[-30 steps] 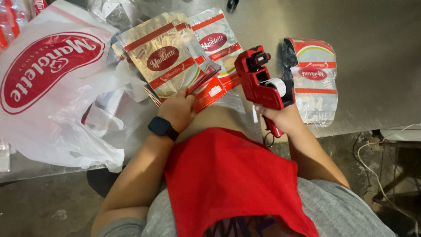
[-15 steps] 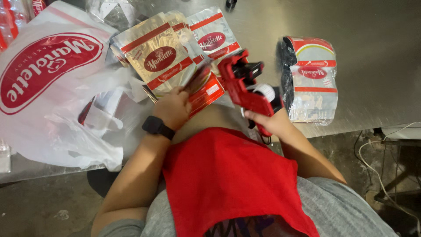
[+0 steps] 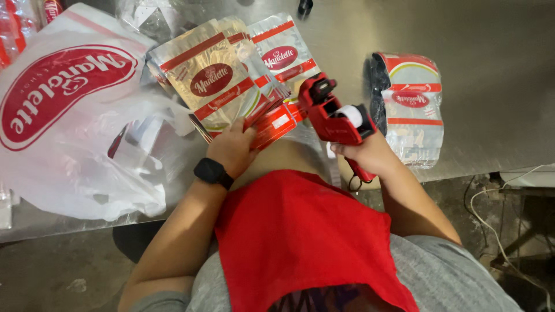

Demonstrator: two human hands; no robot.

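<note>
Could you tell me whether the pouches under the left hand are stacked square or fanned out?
Fanned out. The pouches overlap at angles on the metal table, their lower corners pinched under the left hand.

Pouches (image 3: 219, 81) lie between plastic bag (image 3: 63, 115) left and label gun (image 3: 335, 115) right.

The right hand (image 3: 370, 153) swings the red label gun (image 3: 335, 115) leftward, away from the bundle near the table's right edge, and its nose now drops onto the lower corner of the fanned pouches (image 3: 231, 86), touching it. A second ago the gun hangs clear to the right, tilted up; now it points down-left. The left hand (image 3: 231, 147) slides slightly up the fan's near edge, thumb pressing the front pouch. The pouches spread a little wider toward the table's near edge.
</note>
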